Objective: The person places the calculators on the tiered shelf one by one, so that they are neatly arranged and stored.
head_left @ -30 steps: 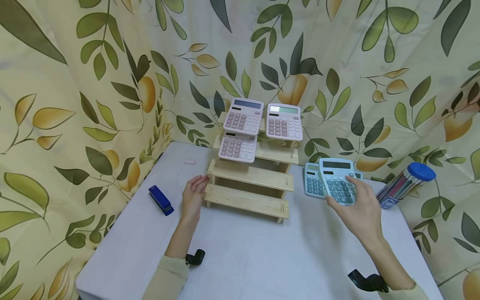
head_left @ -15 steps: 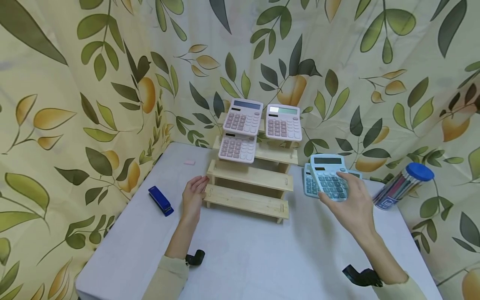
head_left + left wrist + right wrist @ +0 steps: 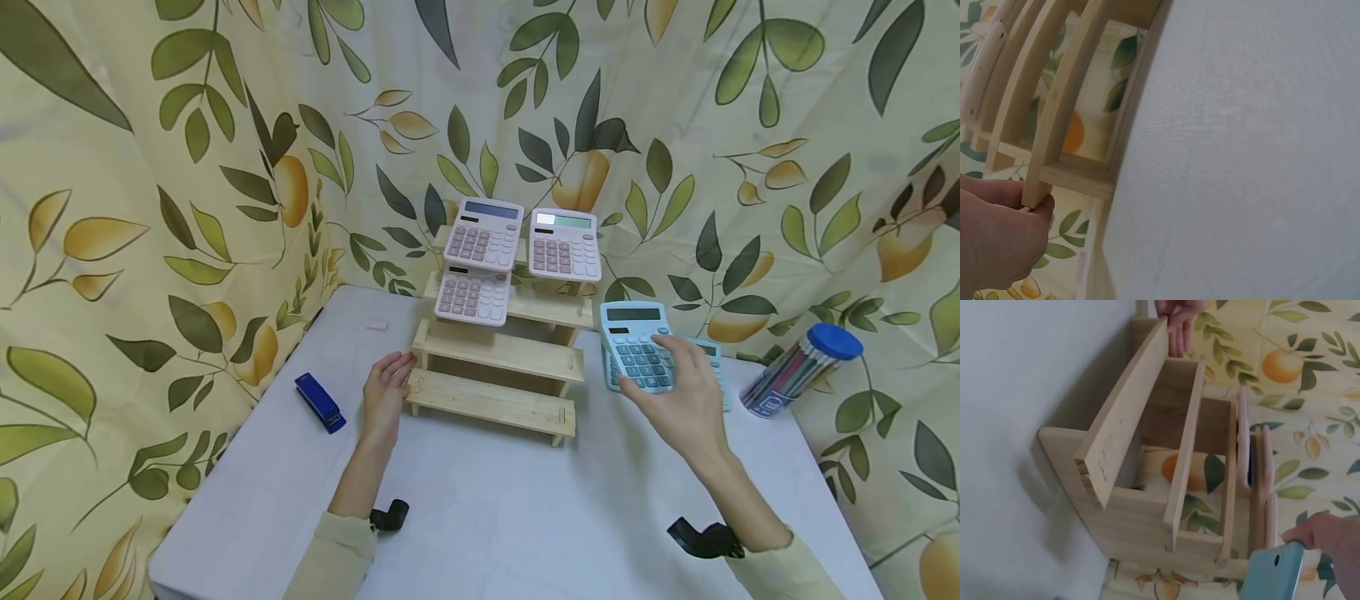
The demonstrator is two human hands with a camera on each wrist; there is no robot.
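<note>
My right hand point(image 3: 686, 400) grips a light blue calculator point(image 3: 636, 347) and holds it in the air just right of the wooden stepped stand point(image 3: 501, 360). The same calculator point(image 3: 1270, 572) shows edge-on in the right wrist view, close to the stand's point(image 3: 1147, 487) side. A second blue calculator point(image 3: 712, 367) lies on the table behind my hand. Three pink calculators point(image 3: 483, 233) lean on the stand's upper steps. My left hand point(image 3: 388, 385) rests against the stand's left end, fingers point(image 3: 1004, 219) touching the end of a low step.
A blue stapler point(image 3: 320, 402) lies on the white table point(image 3: 480, 517) left of my left hand. A clear tube of pencils with a blue lid point(image 3: 798, 371) lies at the right rear. A small pink eraser point(image 3: 377, 326) sits far left. Leaf-print cloth surrounds the table.
My right hand has carried the blue calculator leftward and a little up, from above the other blue calculator toward the stand's right side. The left hand has stayed put.
</note>
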